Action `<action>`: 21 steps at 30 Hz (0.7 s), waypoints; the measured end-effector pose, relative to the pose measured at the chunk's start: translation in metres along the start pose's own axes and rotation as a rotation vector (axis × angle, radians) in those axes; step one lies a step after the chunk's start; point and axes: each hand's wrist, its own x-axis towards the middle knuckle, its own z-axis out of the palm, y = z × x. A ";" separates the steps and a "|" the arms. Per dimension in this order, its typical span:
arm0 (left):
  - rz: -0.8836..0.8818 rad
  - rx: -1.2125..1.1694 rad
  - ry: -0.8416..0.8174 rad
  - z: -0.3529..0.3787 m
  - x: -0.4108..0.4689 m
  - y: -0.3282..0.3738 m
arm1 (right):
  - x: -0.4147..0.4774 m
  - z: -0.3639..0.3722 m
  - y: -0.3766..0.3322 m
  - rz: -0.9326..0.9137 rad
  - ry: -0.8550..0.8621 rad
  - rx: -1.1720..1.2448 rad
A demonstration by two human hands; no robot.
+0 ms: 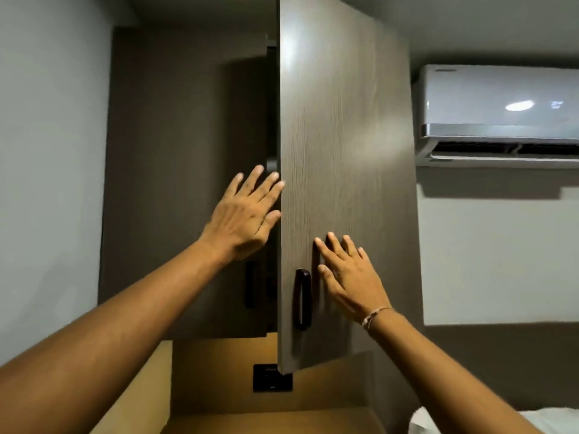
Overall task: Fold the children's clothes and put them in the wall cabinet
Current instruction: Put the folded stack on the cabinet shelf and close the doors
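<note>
Grey-brown wood-grain wall cabinet [194, 170], right door [341, 183] swung partly out. Left hand [242, 219] spread flat, fingers loose, fingertips at the door's free edge, gripping nothing. Right hand [347, 277] open, palm against the door face just beside the dark bar handle [302, 299]. White air conditioner [501, 117] on the wall to the right. Children's clothes not visible; cabinet interior hidden

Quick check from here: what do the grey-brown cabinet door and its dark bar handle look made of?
The grey-brown cabinet door looks like wood-grain laminate board: fine vertical grain lines, a smooth satin face with a soft light glare near its top. Solid wood cannot be ruled out. The dark bar handle looks like glossy dark plastic or lacquered metal; it shows small highlights, but which one is unclear.
</note>
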 end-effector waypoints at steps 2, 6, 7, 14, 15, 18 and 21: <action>-0.151 -0.065 -0.079 0.030 -0.023 -0.017 | 0.018 0.021 0.017 -0.058 -0.064 -0.108; -0.426 -0.089 -0.275 0.094 -0.082 -0.046 | 0.034 0.056 0.032 -0.068 -0.050 -0.207; -0.451 -0.062 -0.323 0.107 -0.095 -0.049 | 0.039 0.063 0.032 -0.060 -0.059 -0.223; -0.460 -0.016 -0.310 0.157 -0.126 -0.055 | 0.056 0.098 0.036 0.050 -0.032 -0.293; -0.460 -0.007 -0.305 0.161 -0.128 -0.057 | 0.057 0.103 0.036 0.064 -0.028 -0.292; -0.460 0.001 -0.274 0.170 -0.130 -0.058 | 0.059 0.114 0.038 0.093 -0.007 -0.289; -0.457 -0.002 -0.249 0.176 -0.131 -0.057 | 0.061 0.121 0.039 0.101 -0.001 -0.290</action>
